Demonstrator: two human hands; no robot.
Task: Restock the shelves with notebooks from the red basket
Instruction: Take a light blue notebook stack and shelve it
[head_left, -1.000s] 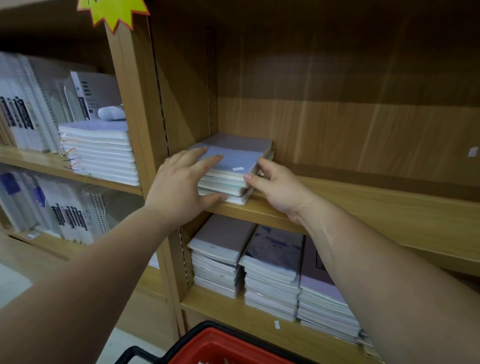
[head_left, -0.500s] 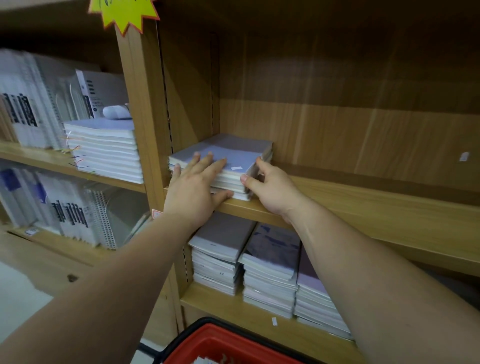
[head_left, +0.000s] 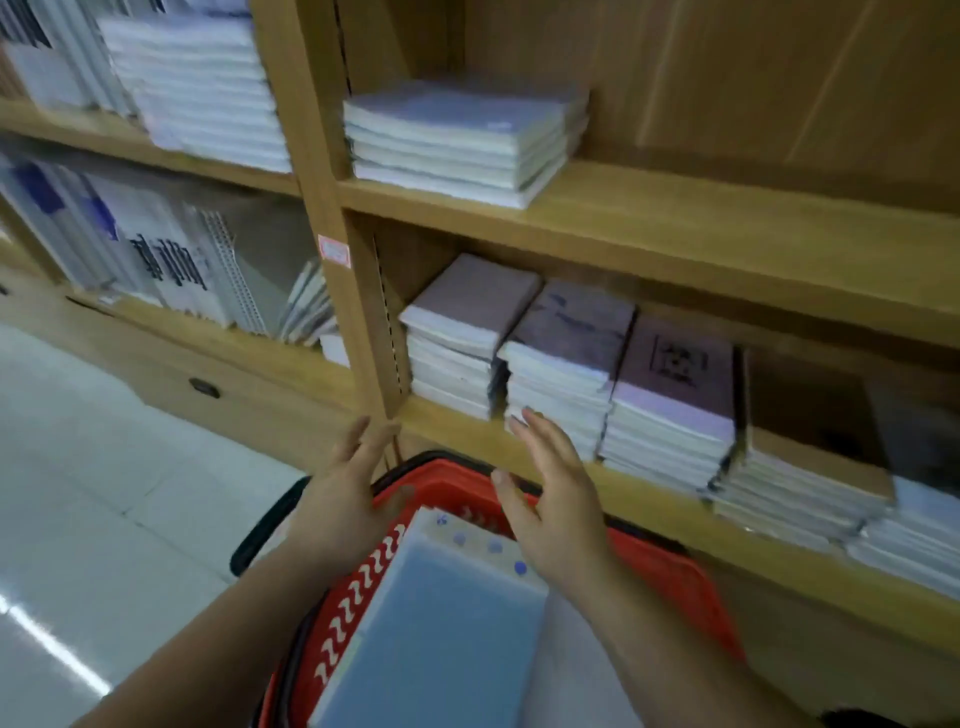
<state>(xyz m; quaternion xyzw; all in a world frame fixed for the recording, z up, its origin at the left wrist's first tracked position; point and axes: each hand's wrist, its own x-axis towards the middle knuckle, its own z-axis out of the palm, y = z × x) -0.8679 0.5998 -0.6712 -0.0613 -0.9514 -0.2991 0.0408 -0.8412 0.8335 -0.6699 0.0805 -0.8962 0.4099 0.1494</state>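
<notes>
The red basket (head_left: 670, 571) sits low in front of the shelves, with a blue notebook (head_left: 447, 634) lying on top of its contents. My left hand (head_left: 343, 499) hovers over the basket's left rim, fingers spread, holding nothing. My right hand (head_left: 556, 499) hangs over the basket's far edge, palm facing left, also empty. Both hands are just above the blue notebook and apart from it. A stack of pale purple notebooks (head_left: 462, 140) rests on the upper shelf (head_left: 701, 228), pushed against the left upright.
Several stacks of notebooks (head_left: 566, 364) fill the lower shelf (head_left: 675, 519) behind the basket. The left bay holds a white stack (head_left: 202, 88) and upright spiral pads (head_left: 171, 265). A wooden upright (head_left: 332, 218) divides the bays. White tiled floor (head_left: 93, 493) lies at left.
Both hands let go of the stack on the upper shelf and came down to the basket. My view dropped, bringing the basket and the blue notebook into sight.
</notes>
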